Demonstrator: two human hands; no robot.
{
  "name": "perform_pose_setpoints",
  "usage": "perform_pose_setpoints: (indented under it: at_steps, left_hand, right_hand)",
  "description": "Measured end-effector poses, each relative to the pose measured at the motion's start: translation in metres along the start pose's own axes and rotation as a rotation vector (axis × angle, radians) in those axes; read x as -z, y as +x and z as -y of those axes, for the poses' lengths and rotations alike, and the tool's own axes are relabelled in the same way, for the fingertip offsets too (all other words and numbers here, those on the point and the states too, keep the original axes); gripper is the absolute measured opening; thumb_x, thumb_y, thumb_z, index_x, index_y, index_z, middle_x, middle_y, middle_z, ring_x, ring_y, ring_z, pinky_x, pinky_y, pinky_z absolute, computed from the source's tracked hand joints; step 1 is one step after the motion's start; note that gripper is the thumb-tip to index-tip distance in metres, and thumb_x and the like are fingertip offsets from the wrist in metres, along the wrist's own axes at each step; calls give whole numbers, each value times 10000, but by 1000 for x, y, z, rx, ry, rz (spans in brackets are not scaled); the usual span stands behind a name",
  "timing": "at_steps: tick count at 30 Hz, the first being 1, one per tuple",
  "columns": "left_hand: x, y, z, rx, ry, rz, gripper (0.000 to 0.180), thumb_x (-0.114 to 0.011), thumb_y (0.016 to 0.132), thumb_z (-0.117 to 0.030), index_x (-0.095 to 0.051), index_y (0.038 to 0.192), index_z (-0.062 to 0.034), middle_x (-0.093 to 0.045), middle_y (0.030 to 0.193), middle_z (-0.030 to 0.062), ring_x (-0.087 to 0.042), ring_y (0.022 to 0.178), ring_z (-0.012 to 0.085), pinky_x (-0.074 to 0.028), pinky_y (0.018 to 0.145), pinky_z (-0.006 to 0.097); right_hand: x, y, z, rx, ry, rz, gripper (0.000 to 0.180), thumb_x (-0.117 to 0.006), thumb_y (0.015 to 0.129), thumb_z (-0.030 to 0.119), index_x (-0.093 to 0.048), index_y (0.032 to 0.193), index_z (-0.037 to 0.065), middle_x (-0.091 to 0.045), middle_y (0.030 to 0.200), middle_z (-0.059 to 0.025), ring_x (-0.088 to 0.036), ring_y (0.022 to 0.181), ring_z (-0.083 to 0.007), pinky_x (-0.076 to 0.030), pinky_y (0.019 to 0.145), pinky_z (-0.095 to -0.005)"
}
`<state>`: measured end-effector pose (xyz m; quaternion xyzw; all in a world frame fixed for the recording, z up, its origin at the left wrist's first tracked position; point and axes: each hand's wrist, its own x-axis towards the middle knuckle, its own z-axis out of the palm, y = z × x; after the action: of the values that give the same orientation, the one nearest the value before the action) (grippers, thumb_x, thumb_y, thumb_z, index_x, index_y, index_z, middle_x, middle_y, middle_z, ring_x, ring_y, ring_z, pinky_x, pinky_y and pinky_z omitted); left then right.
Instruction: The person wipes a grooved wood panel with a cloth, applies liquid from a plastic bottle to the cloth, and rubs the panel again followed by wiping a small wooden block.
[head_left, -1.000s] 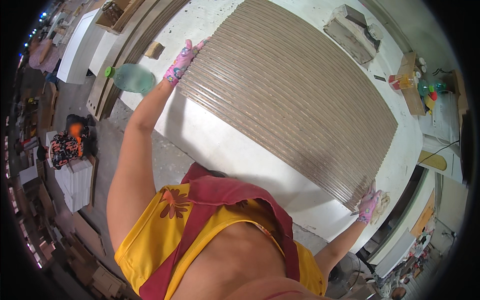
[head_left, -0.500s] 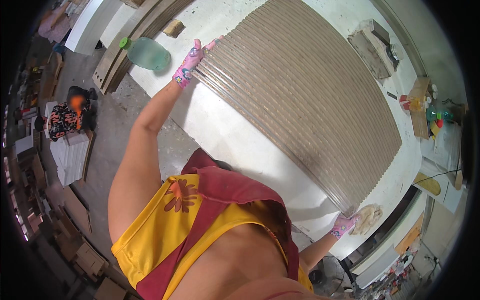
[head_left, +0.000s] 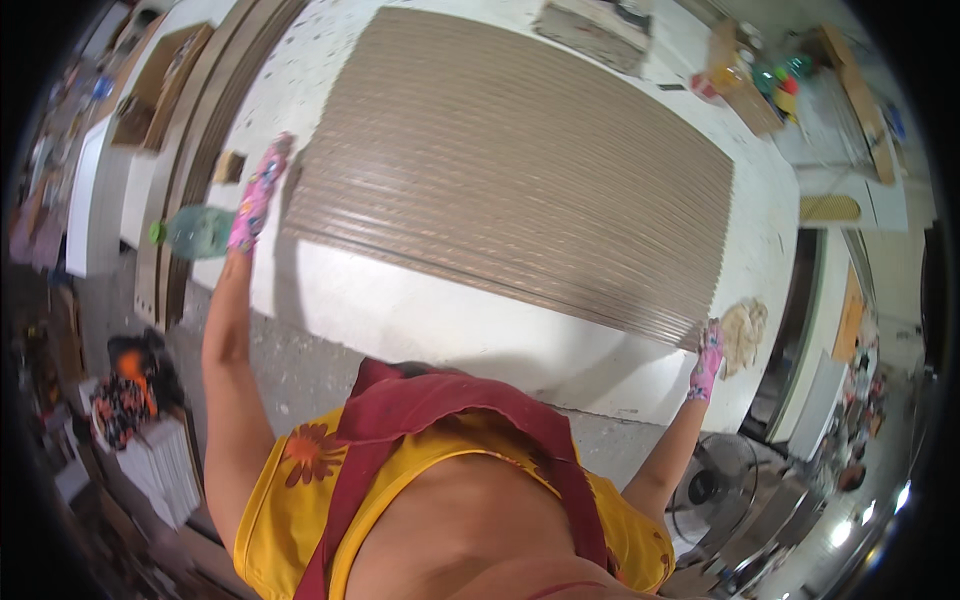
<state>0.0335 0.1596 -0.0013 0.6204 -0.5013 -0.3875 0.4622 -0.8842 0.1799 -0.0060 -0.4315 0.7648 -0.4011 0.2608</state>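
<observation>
Many long, narrow grey-brown strips (head_left: pixel 510 180) lie side by side as a broad sheet across the white tabletop (head_left: pixel 400 290). Both my hands wear pink flowered gloves. My left hand (head_left: pixel 262 190) is stretched out just beyond the strips' left ends, fingers straight, with a narrow gap between it and them. At the near right corner, my right hand (head_left: pixel 708 358) rests against the ends of the nearest strips, its fingers extended along them. A crumpled cream rag (head_left: pixel 743 335) lies just right of that hand.
A clear greenish bottle with a green cap (head_left: pixel 200 232) lies by my left wrist, near a small brown block (head_left: pixel 229 167). Long boards (head_left: pixel 205 120) run along the left. A dusty grey block (head_left: pixel 595 35) sits at the back, a cardboard box (head_left: pixel 745 85) at the far right. A fan (head_left: pixel 708 487) stands lower right.
My view has turned, so the strips lie more level across it. My left hand has come off the near left corner and reaches farther along the left ends. My right hand stays at its corner.
</observation>
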Motion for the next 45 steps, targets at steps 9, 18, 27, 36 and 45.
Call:
perform_pose_setpoints:
  at_steps: [9, 18, 27, 36, 45]
  left_hand:
    - [-204, 110, -111, -701, 794, -4, 604, -551, 935, -353, -357, 1444, -95, -271, 1528, 131, -188, 1433, 295, -125, 1167, 402]
    - [-255, 230, -116, -526, 1349, 51, 655, -384, 954, -507, -261, 1481, -138, -241, 1543, 102, -287, 1385, 358, -138, 1116, 560]
    - [-264, 270, -93, -598, 1281, -13, 665, -354, 946, -566, -328, 1454, -138, -294, 1520, 119, -333, 1368, 325, -124, 1125, 532]
    - [-268, 303, -87, -531, 1210, 7, 712, -359, 935, -591, -318, 1458, -110, -289, 1520, 132, -302, 1384, 304, -127, 1141, 485]
    - [-234, 171, -107, -730, 935, 266, 601, -466, 961, -357, -284, 1478, -110, -209, 1549, 139, -134, 1443, 330, -110, 1167, 431]
  right_hand:
    - [-248, -31, 275, 985, -835, 105, 599, -580, 884, 428, -443, 1394, 147, -423, 1436, -125, -328, 1353, -332, -280, 1084, -473]
    - [-353, 44, 292, 839, -861, 209, 703, -357, 923, 603, -293, 1478, 176, -255, 1540, -109, -191, 1431, -292, -153, 1089, -547]
    - [-364, 77, 301, 833, -830, 280, 739, -386, 908, 625, -279, 1482, 173, -236, 1547, -109, -152, 1443, -290, -110, 1124, -514]
    - [-381, 105, 303, 839, -835, 273, 709, -335, 919, 630, -272, 1485, 208, -226, 1552, -89, -153, 1442, -285, -108, 1136, -494]
    - [-300, 6, 265, 913, -805, 260, 649, -403, 937, 540, -308, 1470, 181, -267, 1531, -111, -182, 1433, -288, -129, 1123, -532]
